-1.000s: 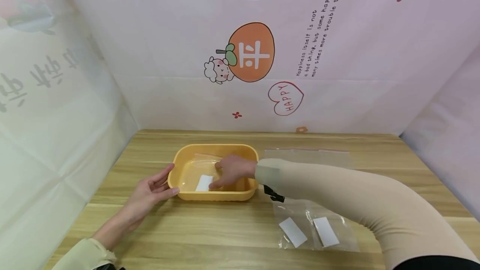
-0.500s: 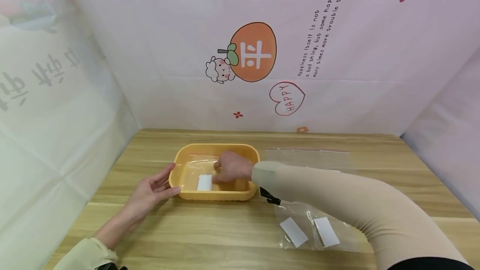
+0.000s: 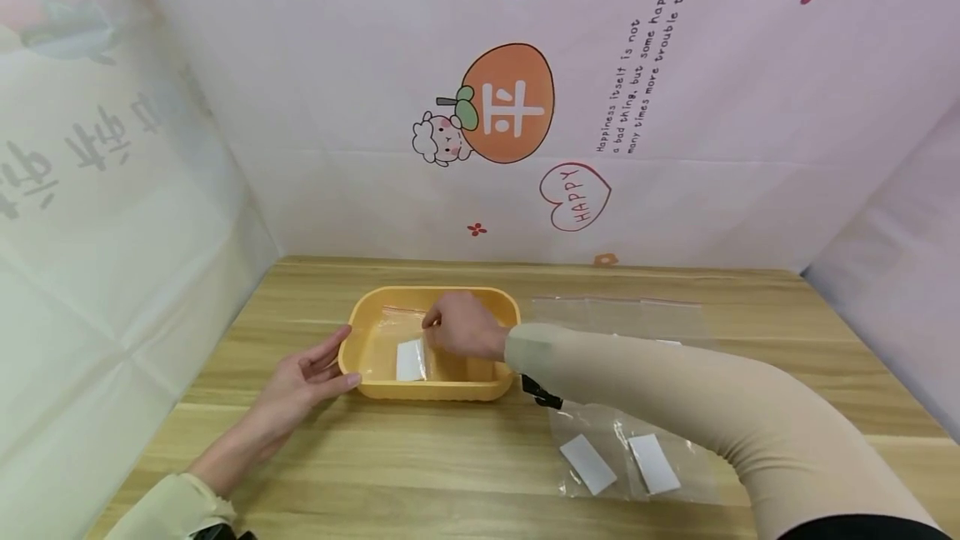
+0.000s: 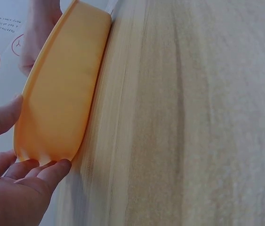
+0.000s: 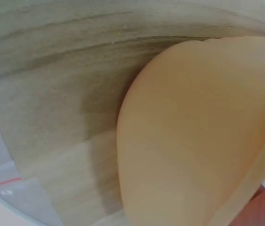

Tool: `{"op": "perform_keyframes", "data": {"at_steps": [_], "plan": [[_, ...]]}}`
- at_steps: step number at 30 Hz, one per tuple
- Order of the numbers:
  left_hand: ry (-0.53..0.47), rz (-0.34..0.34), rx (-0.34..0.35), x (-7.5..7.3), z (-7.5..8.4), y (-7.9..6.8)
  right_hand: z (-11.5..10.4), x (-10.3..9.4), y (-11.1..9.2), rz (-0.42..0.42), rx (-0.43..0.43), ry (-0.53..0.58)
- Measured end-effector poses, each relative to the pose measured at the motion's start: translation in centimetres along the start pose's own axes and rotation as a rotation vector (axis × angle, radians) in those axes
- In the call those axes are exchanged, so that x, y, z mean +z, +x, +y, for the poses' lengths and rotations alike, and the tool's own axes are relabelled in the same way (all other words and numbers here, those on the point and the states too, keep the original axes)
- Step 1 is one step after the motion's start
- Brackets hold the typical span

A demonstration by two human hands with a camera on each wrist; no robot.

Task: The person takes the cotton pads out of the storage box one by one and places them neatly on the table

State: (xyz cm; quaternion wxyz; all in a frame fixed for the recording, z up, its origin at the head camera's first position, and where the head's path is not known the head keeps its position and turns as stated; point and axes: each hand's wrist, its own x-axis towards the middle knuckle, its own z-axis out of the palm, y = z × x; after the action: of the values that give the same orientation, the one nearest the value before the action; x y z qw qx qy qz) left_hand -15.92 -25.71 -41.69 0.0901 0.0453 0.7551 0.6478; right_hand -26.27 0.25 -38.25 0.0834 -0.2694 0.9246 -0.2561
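Note:
A yellow plastic basin (image 3: 435, 391) stands on the wooden table. At its left end my left hand (image 3: 300, 386) holds it, with fingers and thumb against the wall and rim, as the left wrist view of the basin (image 4: 66, 80) also shows. Inside lies a clear zip bag (image 3: 401, 322) with a white rectangular piece (image 3: 410, 360) in it. Reaching in over the right side, my right hand (image 3: 467, 326) pinches the bag's right edge; its fingertips are partly hidden. In the right wrist view the basin (image 5: 193, 132) hides most of that hand.
Several clear zip bags lie flat to the right of the basin, partly under my right forearm (image 3: 645, 357). White pieces (image 3: 588, 465) show inside them. Printed cloth walls (image 3: 360, 190) enclose the table (image 3: 420, 465) at the back and both sides.
My right hand has closed its fingers on the zip bag and drawn back slightly. The bag's right side has shifted and lifted a little. My left hand stays on the basin.

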Motion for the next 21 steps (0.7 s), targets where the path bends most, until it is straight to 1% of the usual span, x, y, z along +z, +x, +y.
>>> {"op": "perform_keyframes", "data": {"at_steps": [2,5,8,9,10,12,13,17,21], "plan": [[0.005,0.004,0.001,0.0,0.0,0.0,0.0,0.0,0.0,0.026,-0.01,0.092],[0.011,0.009,0.003,-0.1,0.1,0.0,-0.1,0.2,0.0,0.024,0.009,0.318],[0.013,0.007,0.004,-0.1,0.1,0.0,-0.2,0.5,0.1,-0.026,0.049,0.583],[0.012,0.004,0.003,0.0,0.1,0.0,-0.3,0.5,0.2,-0.047,0.063,0.651],[0.011,0.003,0.002,0.0,0.1,0.0,-0.4,0.6,0.2,-0.066,0.076,0.693],[0.007,-0.002,0.001,0.0,0.1,0.0,-0.6,0.7,0.2,-0.102,0.101,0.74],[0.005,-0.004,0.001,0.0,0.1,0.0,-0.7,0.7,0.3,-0.113,0.111,0.744],[-0.003,-0.005,0.004,0.1,0.0,-0.1,-1.1,0.8,0.3,-0.107,0.138,0.732],[-0.002,0.001,0.008,0.1,0.0,0.0,-1.1,0.5,0.3,-0.103,0.141,0.742]]}}
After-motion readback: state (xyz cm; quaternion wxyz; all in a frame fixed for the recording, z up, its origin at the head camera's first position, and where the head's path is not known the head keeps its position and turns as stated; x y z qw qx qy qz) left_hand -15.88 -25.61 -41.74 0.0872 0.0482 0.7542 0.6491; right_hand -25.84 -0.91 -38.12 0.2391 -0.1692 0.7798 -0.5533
